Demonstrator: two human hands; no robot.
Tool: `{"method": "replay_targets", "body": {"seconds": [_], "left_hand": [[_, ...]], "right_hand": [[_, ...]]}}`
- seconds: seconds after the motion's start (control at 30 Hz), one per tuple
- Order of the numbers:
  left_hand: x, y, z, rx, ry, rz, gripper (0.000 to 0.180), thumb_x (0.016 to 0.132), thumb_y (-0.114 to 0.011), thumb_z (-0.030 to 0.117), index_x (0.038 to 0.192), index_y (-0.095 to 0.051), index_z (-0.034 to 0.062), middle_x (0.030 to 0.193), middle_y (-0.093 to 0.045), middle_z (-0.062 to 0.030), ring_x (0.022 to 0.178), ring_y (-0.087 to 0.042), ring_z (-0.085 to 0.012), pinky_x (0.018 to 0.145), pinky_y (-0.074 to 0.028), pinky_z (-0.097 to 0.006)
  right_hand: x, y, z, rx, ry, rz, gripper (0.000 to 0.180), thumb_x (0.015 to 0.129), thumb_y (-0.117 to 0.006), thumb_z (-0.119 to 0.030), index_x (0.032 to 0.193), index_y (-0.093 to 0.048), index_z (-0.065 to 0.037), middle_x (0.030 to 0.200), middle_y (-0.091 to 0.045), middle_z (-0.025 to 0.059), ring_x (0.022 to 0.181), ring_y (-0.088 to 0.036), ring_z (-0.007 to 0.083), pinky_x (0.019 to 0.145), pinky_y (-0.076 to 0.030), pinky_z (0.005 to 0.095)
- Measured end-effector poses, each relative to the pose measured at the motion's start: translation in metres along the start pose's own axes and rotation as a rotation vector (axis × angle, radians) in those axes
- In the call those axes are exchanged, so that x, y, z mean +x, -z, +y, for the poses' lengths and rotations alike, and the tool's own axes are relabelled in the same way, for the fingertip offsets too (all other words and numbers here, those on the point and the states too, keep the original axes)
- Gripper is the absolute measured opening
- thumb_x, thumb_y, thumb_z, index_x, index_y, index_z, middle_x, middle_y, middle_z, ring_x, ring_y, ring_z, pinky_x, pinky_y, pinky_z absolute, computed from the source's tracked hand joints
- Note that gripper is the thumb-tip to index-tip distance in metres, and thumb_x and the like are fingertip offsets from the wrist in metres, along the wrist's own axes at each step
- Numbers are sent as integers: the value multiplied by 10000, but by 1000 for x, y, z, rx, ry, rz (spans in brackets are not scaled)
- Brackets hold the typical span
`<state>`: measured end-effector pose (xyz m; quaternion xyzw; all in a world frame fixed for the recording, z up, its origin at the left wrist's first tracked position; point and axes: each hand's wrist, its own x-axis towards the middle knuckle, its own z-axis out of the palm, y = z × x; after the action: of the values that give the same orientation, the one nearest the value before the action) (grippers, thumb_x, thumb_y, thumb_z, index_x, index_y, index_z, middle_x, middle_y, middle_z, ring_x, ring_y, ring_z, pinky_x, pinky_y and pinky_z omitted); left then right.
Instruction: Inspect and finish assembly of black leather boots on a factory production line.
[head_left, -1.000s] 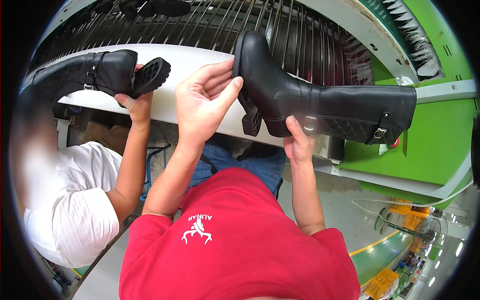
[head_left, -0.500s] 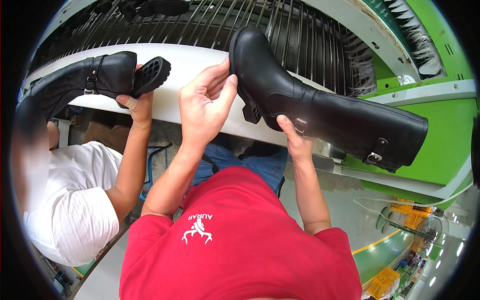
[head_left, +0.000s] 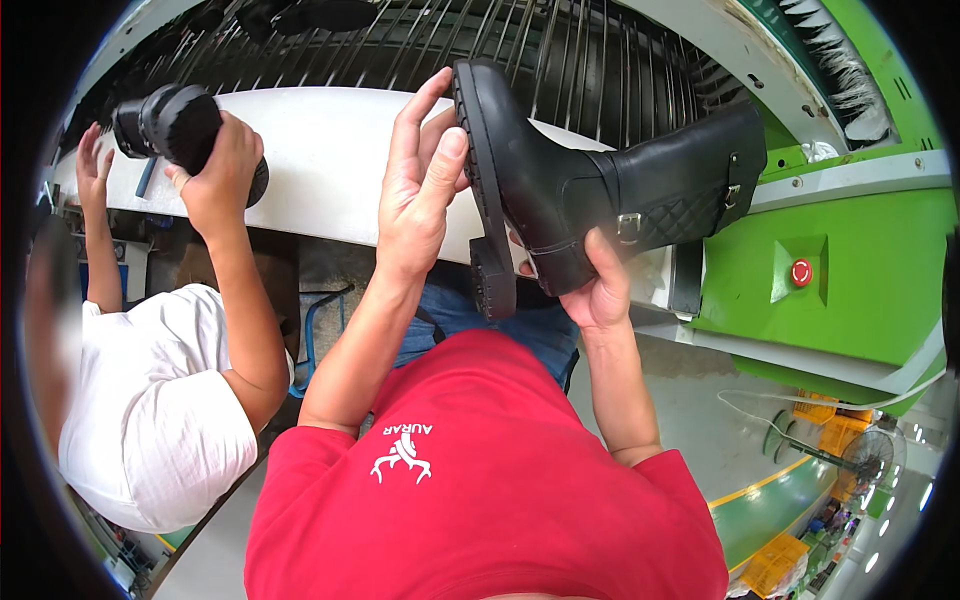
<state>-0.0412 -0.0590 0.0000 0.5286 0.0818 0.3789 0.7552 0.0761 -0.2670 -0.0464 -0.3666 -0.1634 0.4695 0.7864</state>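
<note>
A tall black boot (head_left: 545,185) lies on its side in front of me, toe up and to the left, shaft reaching right. It has buckled straps, a quilted panel and a chunky ridged sole. My right hand (head_left: 600,285) grips it around the back of the heel and ankle, thumb on top, some fingers hidden behind. By the front of the sole, my left hand (head_left: 418,190) has its thumb and index finger stretched out and apart. Its fingertips come up to the sole's edge; whether they press on it I cannot tell.
A white ledge (head_left: 330,150) runs before a rack of metal rods (head_left: 420,50). Rightward stands a green machine (head_left: 850,270) with a red button (head_left: 801,272). On my left, a person in a white shirt (head_left: 150,410) holds another black boot (head_left: 185,125). A fan (head_left: 868,455) stands behind right.
The boot has turned so its sole and heel face left and its shaft swings up, uncovering the red button. My left fingers have spread. The co-worker's boot has turned and one hand is raised.
</note>
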Motion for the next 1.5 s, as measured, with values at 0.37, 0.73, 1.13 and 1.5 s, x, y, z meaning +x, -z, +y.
{"method": "replay_targets", "body": {"seconds": [0.37,0.73,1.13,1.5], "left_hand": [[-2,16,2,-166,59,44,944,1007,-881,350,1714,-350,19,1449,-666,-141,1209,-717,-184,959,-645,-318],[-34,67,7,-126,80,-196,1021,676,-1090,406,1461,-637,-62,1381,-730,-295,1291,-724,-493,1137,-587,-648],[-54,66,6,-169,10,-205,789,758,-1024,326,1362,-678,-46,1291,-768,-263,1292,-737,-436,1163,-573,-592],[-56,49,21,-237,66,-323,861,744,-1054,423,1356,-674,-48,1262,-773,-246,1303,-720,-457,1166,-552,-630]], "right_hand": [[-3,3,-2,0,-45,-73,792,1092,-690,-417,1697,-368,-21,1591,-573,304,1364,-661,536,908,-709,561],[8,22,-53,-82,-198,-26,617,1035,-782,-290,1517,-592,46,1401,-723,182,1236,-752,272,1085,-625,422],[4,30,-44,-176,-237,33,711,982,-836,-277,1544,-569,67,1418,-716,204,1252,-749,305,1097,-618,433],[-24,64,-33,-149,-60,-38,799,1047,-724,-442,1623,-495,63,1542,-653,242,1406,-662,383,1230,-514,533]]}}
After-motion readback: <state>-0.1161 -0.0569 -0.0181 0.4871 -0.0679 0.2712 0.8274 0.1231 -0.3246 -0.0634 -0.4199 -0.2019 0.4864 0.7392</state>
